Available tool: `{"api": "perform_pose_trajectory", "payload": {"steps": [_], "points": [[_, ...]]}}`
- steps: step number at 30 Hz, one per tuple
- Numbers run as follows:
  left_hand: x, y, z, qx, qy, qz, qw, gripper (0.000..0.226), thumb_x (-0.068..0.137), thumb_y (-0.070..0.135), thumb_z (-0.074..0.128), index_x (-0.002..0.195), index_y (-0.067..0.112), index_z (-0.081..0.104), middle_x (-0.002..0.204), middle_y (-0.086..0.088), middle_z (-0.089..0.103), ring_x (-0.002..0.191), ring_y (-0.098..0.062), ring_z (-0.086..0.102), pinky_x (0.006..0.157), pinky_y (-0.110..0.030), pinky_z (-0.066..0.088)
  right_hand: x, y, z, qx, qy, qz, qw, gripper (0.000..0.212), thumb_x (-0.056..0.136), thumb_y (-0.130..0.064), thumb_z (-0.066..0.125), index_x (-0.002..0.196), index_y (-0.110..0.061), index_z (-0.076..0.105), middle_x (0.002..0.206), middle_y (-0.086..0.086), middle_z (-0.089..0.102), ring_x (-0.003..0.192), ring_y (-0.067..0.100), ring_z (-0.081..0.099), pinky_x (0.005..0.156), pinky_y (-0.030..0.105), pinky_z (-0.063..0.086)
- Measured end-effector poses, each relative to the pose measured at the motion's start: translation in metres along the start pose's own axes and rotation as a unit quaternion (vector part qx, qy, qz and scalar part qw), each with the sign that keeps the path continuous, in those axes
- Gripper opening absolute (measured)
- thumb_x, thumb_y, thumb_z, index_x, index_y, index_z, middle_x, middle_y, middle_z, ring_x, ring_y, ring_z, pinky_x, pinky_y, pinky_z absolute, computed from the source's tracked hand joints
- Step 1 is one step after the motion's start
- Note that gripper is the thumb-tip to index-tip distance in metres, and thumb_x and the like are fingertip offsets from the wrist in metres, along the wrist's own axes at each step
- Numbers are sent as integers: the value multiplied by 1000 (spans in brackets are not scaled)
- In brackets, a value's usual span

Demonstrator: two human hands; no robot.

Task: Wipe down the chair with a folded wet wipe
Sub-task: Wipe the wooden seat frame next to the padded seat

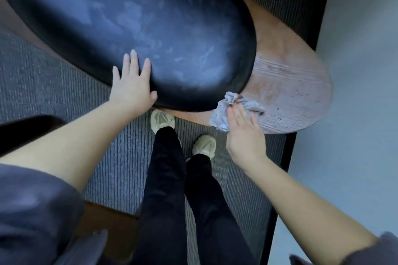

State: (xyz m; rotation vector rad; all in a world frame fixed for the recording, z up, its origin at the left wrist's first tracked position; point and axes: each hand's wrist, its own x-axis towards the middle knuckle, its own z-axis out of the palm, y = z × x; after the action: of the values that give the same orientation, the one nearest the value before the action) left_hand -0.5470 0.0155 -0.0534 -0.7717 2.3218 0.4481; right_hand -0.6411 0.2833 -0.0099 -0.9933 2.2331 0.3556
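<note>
Chair fills the view from 9 o'clock round to 3 o'clock: a black cushion sitting on a wooden seat, with the carpet below. My left hand lies flat on the cushion's near edge at about 10 o'clock from my shoes, fingers straight and spread, gripping nothing, only steadying the chair. My right hand is at 2 o'clock, fingers straight, pressing the wet wipe down onto the wood just beside the cushion's rim. The wipe looks bunched more than folded. I judge I'm mid-wipe on the wooden part; streaks and droplets show toward 3 o'clock. The cushion looks smudged and cloudy, so next I'd sweep the wipe along the wood's edge, then move up onto the cushion, keeping flat pressure.
</note>
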Motion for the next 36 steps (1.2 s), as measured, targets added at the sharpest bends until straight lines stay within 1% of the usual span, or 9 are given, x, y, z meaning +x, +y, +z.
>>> {"api": "perform_pose_trajectory", "payload": {"steps": [4, 7, 10, 12, 17, 21, 25, 31, 36], "points": [[-9, 32, 0, -3, -23, 40, 999, 84, 93, 39, 53, 156, 12, 4, 162, -20, -10, 150, -34, -7, 118, -56, 10, -3, 4, -4, -27, -28, -57, 998, 65, 87, -17, 15, 151, -7, 23, 159, 8, 20, 148, 22, 14, 120, 44, 6], [-11, 54, -5, 5, -39, 84, 996, 80, 94, 40, 49, 156, 15, 5, 163, -15, -11, 150, -31, -7, 118, -55, 9, 19, 36, -28, -36, -34, 24, 998, 63, 95, -17, 31, 154, -8, 8, 162, 7, 3, 150, 21, -1, 120, 43, -1], [-3, 79, -12, -4, -43, 103, 994, 80, 95, 42, 47, 157, 16, 3, 163, -14, -11, 150, -30, -7, 118, -53, 10, 17, 40, -37, -43, -62, -35, 997, 63, 98, -16, 31, 153, -7, 2, 162, 9, -3, 149, 23, -7, 120, 44, -5], [5, 97, -16, -20, -53, 94, 994, 79, 96, 45, 45, 157, 16, 3, 163, -13, -11, 150, -29, -8, 119, -54, 10, 22, 49, -41, -50, -72, -63, 994, 62, 98, -16, 31, 153, -7, 4, 162, 8, -1, 149, 21, -6, 120, 42, -5], [39, 132, -28, -28, -58, 73, 995, 86, 95, 63, 37, 156, 19, -4, 163, -9, -15, 150, -29, -13, 116, -62, 9, 103, 91, -68, -74, -35, 2, 997, 63, 98, -23, 33, 153, -5, 9, 162, 7, 1, 149, 21, -5, 119, 42, -4], [71, 162, -40, -96, -114, -16, 989, 104, 84, 81, 34, 154, 23, -16, 160, -10, -26, 147, -33, -22, 111, -71, 3, 142, 121, -83, -100, -67, -66, 991, 61, 98, -21, 30, 153, -4, 10, 162, 9, 0, 149, 21, -5, 120, 42, -4], [86, 195, -30, -125, -127, -99, 979, 114, 79, 87, 26, 149, 14, -27, 152, -19, -39, 140, -43, -33, 107, -75, -6, 194, 144, -102, -101, -70, -125, 985, 60, 100, -21, 28, 153, -2, 7, 162, 11, 0, 149, 22, -5, 120, 41, -3], [90, 195, -21, -137, -137, -118, 974, 115, 78, 87, 25, 146, 15, -33, 147, -17, -47, 137, -42, -38, 107, -73, -9, 282, 164, -121, -69, -85, -198, 974, 61, 99, -18, 29, 153, -2, 4, 162, 12, -3, 149, 23, -6, 121, 46, 5], [90, 198, -31, -131, -181, -132, 966, 116, 76, 88, 26, 144, 17, -37, 144, -16, -50, 136, -40, -41, 109, -72, -9, 231, 194, -125, -32, -92, -243, 965, 64, 97, -17, 32, 153, -3, 4, 162, 12, -2, 149, 21, -5, 121, 44, 3]]}}
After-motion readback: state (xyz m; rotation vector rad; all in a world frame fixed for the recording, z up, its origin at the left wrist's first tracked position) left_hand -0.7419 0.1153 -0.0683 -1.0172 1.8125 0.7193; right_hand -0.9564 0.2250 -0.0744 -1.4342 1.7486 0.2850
